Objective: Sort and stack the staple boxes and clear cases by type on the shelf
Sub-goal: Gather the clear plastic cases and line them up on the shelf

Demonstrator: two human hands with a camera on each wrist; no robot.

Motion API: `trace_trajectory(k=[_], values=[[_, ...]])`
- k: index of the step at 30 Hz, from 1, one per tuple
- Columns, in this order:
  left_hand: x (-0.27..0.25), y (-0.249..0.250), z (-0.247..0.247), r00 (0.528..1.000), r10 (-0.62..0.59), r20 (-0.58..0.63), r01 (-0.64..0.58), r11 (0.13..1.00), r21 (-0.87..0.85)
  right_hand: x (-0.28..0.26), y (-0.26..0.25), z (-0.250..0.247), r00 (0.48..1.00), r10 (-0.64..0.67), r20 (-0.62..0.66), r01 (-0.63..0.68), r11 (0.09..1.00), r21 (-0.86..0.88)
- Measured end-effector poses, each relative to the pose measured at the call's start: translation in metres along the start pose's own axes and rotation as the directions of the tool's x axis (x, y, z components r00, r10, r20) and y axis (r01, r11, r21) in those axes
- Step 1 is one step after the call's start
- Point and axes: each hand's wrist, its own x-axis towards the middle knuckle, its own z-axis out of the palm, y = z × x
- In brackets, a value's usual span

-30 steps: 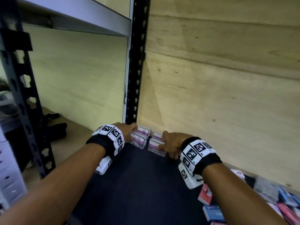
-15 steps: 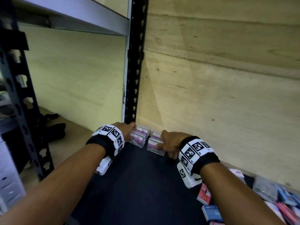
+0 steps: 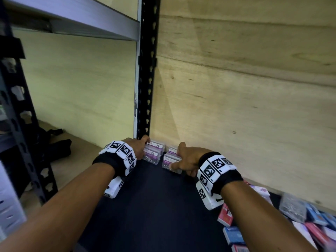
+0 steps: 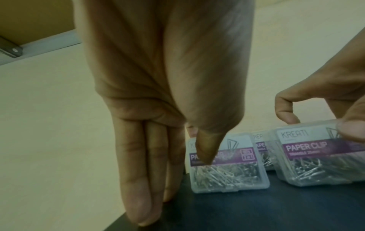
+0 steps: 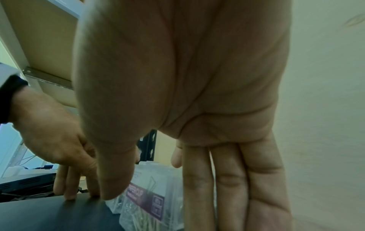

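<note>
Several clear paper-clip cases with purple labels stand in the far left corner of the dark shelf mat (image 3: pixel 154 206). My left hand (image 3: pixel 144 144) pinches the left case (image 3: pixel 154 153) between thumb and index finger. In the left wrist view its thumb presses the label of that case (image 4: pixel 227 171) while the other fingers (image 4: pixel 138 187) point straight down at the mat's edge. My right hand (image 3: pixel 178 155) pinches the right front case (image 3: pixel 170 160), thumb on its front, index finger over its top. That case (image 5: pixel 146 203) shows in the right wrist view. A third case (image 4: pixel 262 150) stands behind.
A loose pile of red and blue staple boxes (image 3: pixel 233 235) and another clear case (image 3: pixel 292 208) lies at the mat's right end. The black slotted upright (image 3: pixel 147 70) rises right behind the corner cases. Plywood wall (image 3: pixel 245 106) backs the shelf. A grey shelf beam (image 3: pixel 81 20) runs overhead.
Both hands stay on the cases in the corner and have hardly moved. The view has drifted slightly.
</note>
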Motion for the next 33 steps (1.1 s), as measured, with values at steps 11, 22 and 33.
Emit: trace_trajectory(k=[11,22,33], values=[[-0.044,-0.001,0.008,0.996,-0.034,-0.086,0.017,0.982,-0.187,-0.037,0.014,0.006,0.998,-0.058,0.038,0.058,0.998,-0.003],[-0.093,0.050,-0.035,0.984,0.177,0.039,-0.172,0.981,-0.094,-0.122,0.071,-0.008,0.992,-0.092,-0.092,0.090,0.996,-0.021],[-0.143,0.211,-0.055,0.758,0.616,0.213,-0.589,0.788,-0.180,-0.233,0.182,0.000,0.972,0.221,-0.084,-0.226,0.972,-0.059]])
